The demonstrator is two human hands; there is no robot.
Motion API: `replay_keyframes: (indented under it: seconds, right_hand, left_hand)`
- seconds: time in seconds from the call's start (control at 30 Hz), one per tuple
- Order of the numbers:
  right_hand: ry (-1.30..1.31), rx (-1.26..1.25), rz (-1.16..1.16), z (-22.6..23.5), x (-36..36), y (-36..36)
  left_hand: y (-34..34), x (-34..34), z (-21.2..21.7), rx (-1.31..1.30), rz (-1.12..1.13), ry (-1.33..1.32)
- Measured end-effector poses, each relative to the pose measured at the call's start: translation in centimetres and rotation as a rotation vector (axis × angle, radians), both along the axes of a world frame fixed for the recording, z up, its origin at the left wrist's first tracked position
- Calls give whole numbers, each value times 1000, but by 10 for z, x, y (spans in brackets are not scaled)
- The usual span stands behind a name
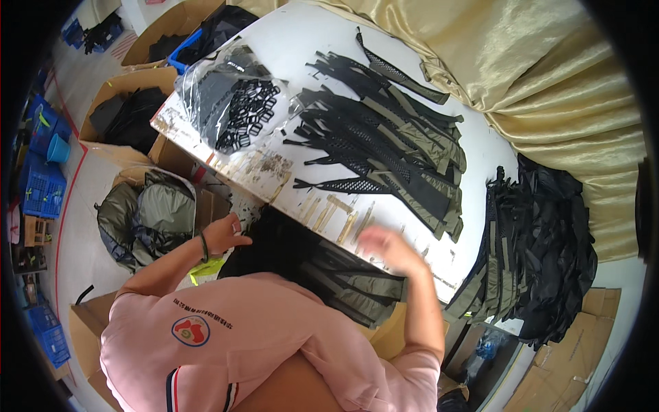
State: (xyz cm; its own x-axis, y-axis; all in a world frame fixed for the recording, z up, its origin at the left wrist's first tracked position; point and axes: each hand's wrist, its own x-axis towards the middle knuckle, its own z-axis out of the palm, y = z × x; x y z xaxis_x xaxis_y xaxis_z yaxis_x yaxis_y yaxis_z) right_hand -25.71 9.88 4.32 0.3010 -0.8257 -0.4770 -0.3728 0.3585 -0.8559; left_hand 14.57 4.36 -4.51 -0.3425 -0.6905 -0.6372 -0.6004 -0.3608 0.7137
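Observation:
My left hand (pixel 225 235), with a dark band at the wrist, is off the table's near edge beside a pile of black fabric (pixel 264 244). Its thumb stands apart from the fingers, and nothing shows between them. My right hand (pixel 386 246) is smeared by motion over the table's near edge, so its fingers cannot be made out. Black and olive strap pieces with mesh (pixel 384 141) lie fanned in a stack beyond it. Below the edge, more olive and black pieces (pixel 353 285) rest in front of my body.
A clear plastic bag of black buckles (pixel 240 103) sits on the white worn table (pixel 302 165). More straps (pixel 504 247) and black fabric (pixel 556 240) are heaped at right. Cardboard boxes (pixel 103 103) and an olive bundle (pixel 161 206) stand left. A gold curtain (pixel 549 103) borders the back.

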Motion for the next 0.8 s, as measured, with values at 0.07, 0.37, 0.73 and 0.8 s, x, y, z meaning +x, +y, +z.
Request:
replay_keyframes:
  seconds: [0.07, 0.37, 0.73, 0.8]
  right_hand:
    - [89, -335, -200, 8, -30, -65]
    - [890, -740, -413, -21, -120, -324]
    - [1228, -483, -344, -80, -128, -347]
    - [1278, -612, -448, -91, -119, -328]
  left_hand:
    - [-21, 0, 27, -400, -399, -158]
    - [-77, -116, 264, -168, -880, 1637]
    - [-116, -164, 253, 180, -767, 1717]
    - [-115, -167, 250, 171, -784, 1734]
